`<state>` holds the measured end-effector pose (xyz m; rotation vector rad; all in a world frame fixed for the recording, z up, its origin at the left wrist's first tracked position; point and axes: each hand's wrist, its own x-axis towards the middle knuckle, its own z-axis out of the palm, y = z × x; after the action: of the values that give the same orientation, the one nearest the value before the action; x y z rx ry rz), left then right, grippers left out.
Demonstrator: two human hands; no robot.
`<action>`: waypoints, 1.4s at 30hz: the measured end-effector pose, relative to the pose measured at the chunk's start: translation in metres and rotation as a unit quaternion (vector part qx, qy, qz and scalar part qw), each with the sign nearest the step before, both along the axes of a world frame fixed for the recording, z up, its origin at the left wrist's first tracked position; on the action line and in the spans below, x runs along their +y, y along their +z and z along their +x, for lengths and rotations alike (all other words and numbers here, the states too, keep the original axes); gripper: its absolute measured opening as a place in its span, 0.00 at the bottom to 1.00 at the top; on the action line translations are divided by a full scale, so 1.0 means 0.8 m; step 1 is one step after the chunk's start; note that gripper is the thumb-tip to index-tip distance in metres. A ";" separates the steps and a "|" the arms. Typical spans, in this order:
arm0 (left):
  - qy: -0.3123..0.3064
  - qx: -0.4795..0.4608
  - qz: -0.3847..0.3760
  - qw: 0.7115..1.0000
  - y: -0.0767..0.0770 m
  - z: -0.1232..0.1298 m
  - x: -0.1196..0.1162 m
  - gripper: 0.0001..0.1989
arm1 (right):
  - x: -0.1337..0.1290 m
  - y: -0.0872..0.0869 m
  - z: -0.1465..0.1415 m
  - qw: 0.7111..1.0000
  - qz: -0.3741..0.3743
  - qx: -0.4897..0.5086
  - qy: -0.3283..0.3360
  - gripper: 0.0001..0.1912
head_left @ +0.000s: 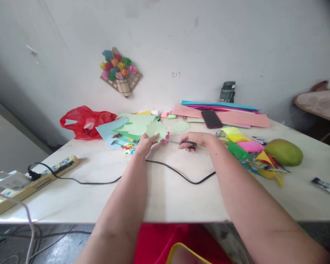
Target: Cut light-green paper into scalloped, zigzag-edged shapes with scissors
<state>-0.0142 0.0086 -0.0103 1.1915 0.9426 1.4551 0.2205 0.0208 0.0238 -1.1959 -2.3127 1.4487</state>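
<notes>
My left hand (pixel 147 143) pinches the near edge of a pale green paper piece (pixel 156 129) with a jagged outline. My right hand (pixel 194 140) is closed round the black handles of a pair of scissors (pixel 172 141). Their blades point left and reach the right side of the held paper; whether the blades are parted is too small to tell. Just behind lies another pale green cutout (pixel 182 126). Larger light green sheets (pixel 134 124) and a light blue sheet (pixel 106 132) lie to the left, with small coloured scraps (pixel 128 146) beside my left hand.
A black cord (pixel 178 173) crosses the table below my hands to a power strip (pixel 52 174). Behind are a phone (pixel 211 119) and stacked coloured paper (pixel 244 118). Packets (pixel 238 136), scraps and a green fruit (pixel 283 151) lie right; a red bag (pixel 88 121) sits left.
</notes>
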 end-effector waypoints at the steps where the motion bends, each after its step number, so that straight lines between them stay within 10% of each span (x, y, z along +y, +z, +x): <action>1: -0.003 0.000 -0.003 1.000 0.000 0.000 0.000 0.14 | 0.001 -0.002 -0.001 1.000 0.000 0.004 0.001 0.18; 42: 0.005 -0.064 -0.041 0.997 0.000 -0.001 0.004 0.15 | -0.008 0.005 -0.014 0.999 0.027 0.010 0.015 0.22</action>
<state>-0.0149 0.0121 -0.0106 1.0219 0.9124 1.4687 0.2096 0.0140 0.0281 -1.1317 -2.3522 1.3909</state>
